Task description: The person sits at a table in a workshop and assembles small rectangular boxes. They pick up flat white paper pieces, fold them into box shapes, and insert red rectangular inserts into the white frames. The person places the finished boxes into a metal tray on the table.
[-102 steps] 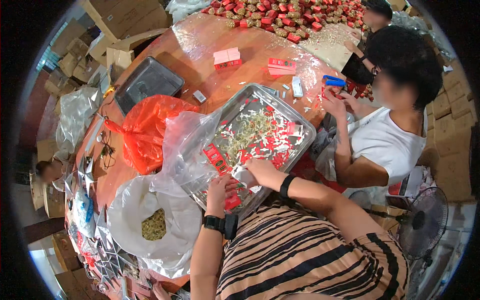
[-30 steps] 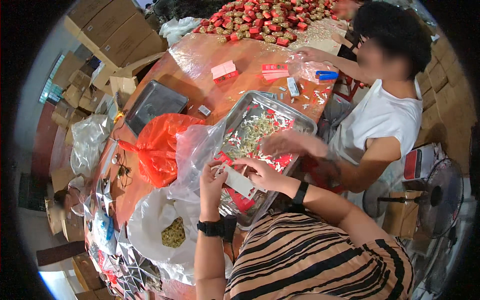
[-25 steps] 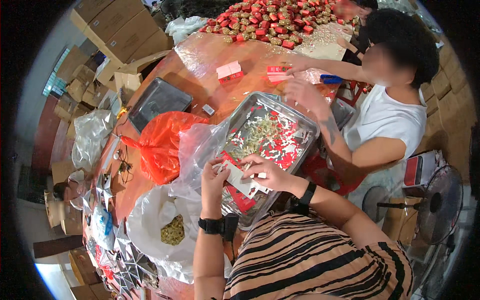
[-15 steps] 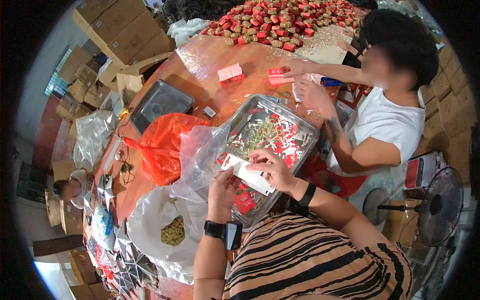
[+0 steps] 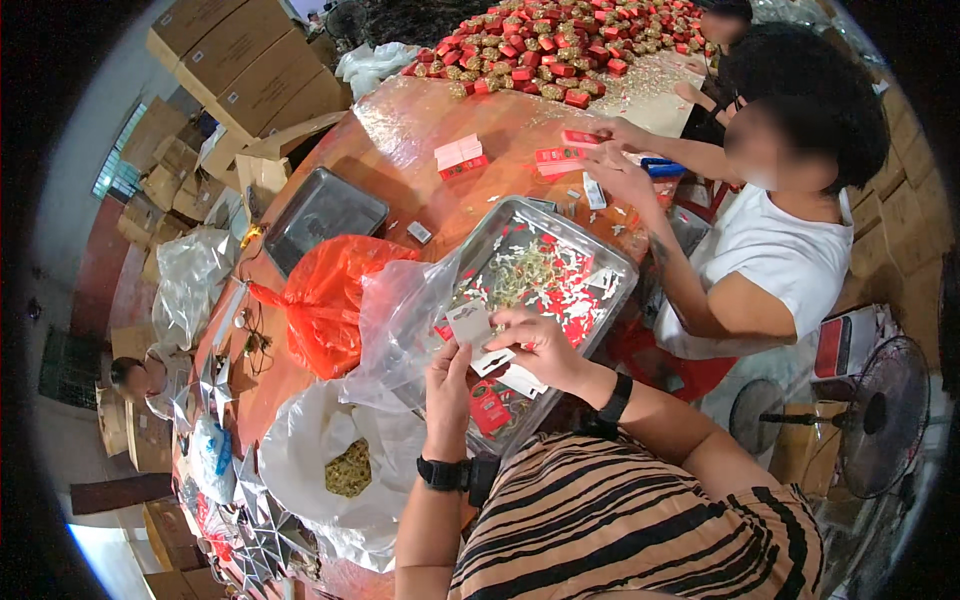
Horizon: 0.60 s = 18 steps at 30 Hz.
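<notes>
Above a metal tray, my left hand pinches a small pale card by its lower edge. My right hand is closed close beside it, its fingertips by that card's right edge. Under those fingers is a white card with a dark hang-hole cutout, which the right hand appears to grip. Inside the tray are red and white paper pieces, tangled gold string and, nearest me, red printed cards. More white cards show just below my right hand.
A tied red plastic bag and a clear bag lie left of the tray. Nearer is a white bag with gold material. A co-worker handles red boxes at the right. Red-and-gold pieces are heaped at the back.
The white cards held together between my hands have come apart; one pale card now stands raised at my left fingertips. Across the table, the co-worker's hand has lifted a red box.
</notes>
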Each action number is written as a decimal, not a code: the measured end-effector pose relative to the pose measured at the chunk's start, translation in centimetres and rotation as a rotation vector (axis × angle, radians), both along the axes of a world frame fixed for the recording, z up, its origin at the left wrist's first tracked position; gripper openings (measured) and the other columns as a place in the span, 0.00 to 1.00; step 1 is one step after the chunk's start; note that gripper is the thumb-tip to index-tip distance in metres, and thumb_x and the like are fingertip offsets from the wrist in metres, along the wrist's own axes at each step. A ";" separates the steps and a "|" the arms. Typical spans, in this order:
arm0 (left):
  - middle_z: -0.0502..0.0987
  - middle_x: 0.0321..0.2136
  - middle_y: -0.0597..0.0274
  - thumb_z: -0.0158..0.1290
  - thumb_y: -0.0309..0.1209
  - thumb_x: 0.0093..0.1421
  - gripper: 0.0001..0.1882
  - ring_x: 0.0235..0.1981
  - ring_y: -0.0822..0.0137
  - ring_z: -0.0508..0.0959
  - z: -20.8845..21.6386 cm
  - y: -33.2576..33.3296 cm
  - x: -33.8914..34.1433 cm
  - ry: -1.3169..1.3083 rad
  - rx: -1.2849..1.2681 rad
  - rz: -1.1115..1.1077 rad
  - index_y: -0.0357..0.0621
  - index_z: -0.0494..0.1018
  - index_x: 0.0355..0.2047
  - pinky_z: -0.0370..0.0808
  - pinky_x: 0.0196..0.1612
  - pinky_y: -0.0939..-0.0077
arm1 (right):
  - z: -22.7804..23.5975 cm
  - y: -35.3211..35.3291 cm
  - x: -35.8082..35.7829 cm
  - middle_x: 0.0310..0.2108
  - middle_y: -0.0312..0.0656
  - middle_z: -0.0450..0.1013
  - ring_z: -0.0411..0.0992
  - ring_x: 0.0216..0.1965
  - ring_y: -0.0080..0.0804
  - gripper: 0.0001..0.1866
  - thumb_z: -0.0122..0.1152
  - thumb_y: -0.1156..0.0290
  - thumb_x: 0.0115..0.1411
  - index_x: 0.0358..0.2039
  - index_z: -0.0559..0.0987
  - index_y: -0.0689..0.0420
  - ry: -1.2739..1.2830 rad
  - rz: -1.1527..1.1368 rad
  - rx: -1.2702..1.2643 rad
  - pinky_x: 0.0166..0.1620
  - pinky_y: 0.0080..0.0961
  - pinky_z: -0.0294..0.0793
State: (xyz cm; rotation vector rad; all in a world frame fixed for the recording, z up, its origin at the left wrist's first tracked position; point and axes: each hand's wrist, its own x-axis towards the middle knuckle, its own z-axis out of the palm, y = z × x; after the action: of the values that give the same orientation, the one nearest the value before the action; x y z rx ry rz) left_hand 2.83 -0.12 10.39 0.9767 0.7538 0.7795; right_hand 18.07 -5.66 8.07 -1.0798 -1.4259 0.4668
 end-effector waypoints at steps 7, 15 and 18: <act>0.76 0.26 0.56 0.43 0.29 0.62 0.12 0.25 0.68 0.77 1.2 -1.5 0.8 0.145 0.250 -0.128 0.33 0.70 0.38 0.75 0.29 0.77 | 0.4 -0.5 -0.6 0.25 0.33 0.69 0.68 0.27 0.17 0.11 0.59 0.81 0.50 0.35 0.72 0.61 0.527 0.069 -0.241 0.31 0.16 0.68; 0.73 0.16 0.61 0.44 0.25 0.59 0.08 0.16 0.75 0.73 -0.4 -2.7 0.5 0.426 0.246 -0.248 0.33 0.72 0.31 0.71 0.20 0.82 | 0.0 -1.4 2.3 0.19 0.31 0.68 0.63 0.18 0.13 0.06 0.58 0.72 0.54 0.25 0.72 0.60 0.485 0.237 -0.500 0.20 0.14 0.60; 0.72 0.15 0.63 0.44 0.25 0.59 0.08 0.15 0.77 0.72 -2.0 -2.9 0.2 0.447 0.245 -0.293 0.33 0.72 0.28 0.70 0.19 0.83 | -0.4 -2.4 2.7 0.17 0.32 0.68 0.62 0.14 0.14 0.06 0.56 0.73 0.55 0.24 0.72 0.60 0.322 0.227 -0.482 0.17 0.16 0.60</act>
State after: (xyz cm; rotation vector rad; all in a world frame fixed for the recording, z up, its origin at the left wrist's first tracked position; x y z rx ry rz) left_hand 3.06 -3.00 8.36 1.4739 0.8829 0.4035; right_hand 20.77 -8.03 7.66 -1.1563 -1.1781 1.1391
